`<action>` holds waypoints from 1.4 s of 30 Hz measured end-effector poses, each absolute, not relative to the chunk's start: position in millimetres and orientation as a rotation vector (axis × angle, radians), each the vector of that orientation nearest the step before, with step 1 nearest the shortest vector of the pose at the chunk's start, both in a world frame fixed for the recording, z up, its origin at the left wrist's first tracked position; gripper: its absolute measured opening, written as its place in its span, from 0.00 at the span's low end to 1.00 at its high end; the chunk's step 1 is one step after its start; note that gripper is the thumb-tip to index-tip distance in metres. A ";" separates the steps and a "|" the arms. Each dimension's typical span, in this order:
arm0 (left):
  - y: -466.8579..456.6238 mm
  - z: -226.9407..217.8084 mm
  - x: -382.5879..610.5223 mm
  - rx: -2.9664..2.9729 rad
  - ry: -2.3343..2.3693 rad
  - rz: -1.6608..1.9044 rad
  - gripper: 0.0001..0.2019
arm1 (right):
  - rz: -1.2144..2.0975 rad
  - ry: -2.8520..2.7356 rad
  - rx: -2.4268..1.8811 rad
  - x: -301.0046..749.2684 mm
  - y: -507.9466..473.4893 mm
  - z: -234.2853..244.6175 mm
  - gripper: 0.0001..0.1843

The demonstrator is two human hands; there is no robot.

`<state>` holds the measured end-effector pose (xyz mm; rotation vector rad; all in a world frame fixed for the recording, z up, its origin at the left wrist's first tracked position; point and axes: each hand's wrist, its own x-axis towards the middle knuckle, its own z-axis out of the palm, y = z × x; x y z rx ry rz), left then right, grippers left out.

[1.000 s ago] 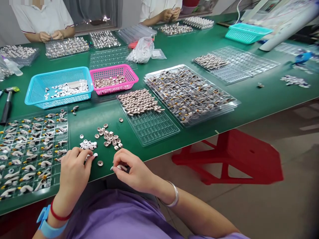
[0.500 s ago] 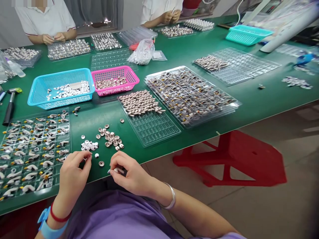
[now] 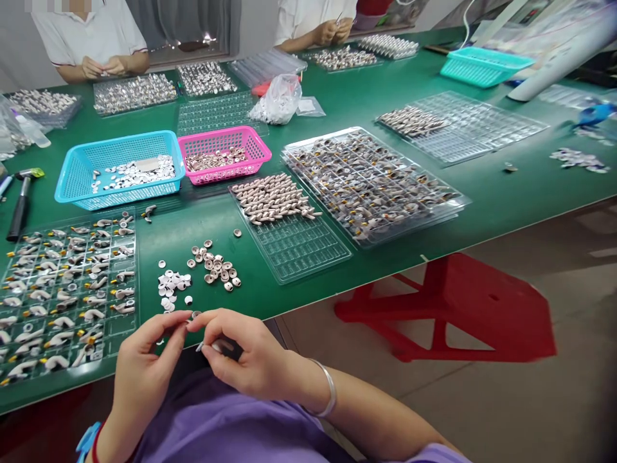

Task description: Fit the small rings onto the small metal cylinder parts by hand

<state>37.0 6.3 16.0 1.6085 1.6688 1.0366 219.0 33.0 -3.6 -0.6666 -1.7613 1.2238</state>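
Observation:
My left hand point(image 3: 144, 366) and my right hand point(image 3: 241, 354) meet at the table's near edge, fingertips touching over a small ring-shaped part point(image 3: 195, 315). My right hand also grips a small pale earpiece-shaped part point(image 3: 212, 347) in its palm. Just beyond lie a heap of small white discs point(image 3: 171, 283) and a heap of brownish metal rings point(image 3: 216, 267) on the green table point(image 3: 193, 218). To the left a clear tray point(image 3: 62, 289) holds several earpiece-shaped parts in its cells.
A blue basket point(image 3: 118, 167), a pink basket point(image 3: 224, 153) and several clear trays point(image 3: 371, 183) of parts fill the table. A hammer point(image 3: 19, 199) lies far left. Two other people work at the far edge. A red stool point(image 3: 448, 305) stands at right.
My left hand left the white discs and came back toward me. Both hands drew together at the table edge, fingertips now meeting.

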 end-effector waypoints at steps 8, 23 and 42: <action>-4.1 11.5 36.8 1.335 1.584 1.068 0.11 | 1.105 -1.854 -0.635 225.2 27.9 -0.7 0.05; -18.5 8.8 46.2 1.294 1.522 1.186 0.08 | 1.365 -1.727 -0.895 218.8 36.3 15.0 0.06; -21.0 2.8 42.7 1.572 1.535 1.214 0.12 | 1.386 -1.746 -0.917 217.1 35.7 13.7 0.07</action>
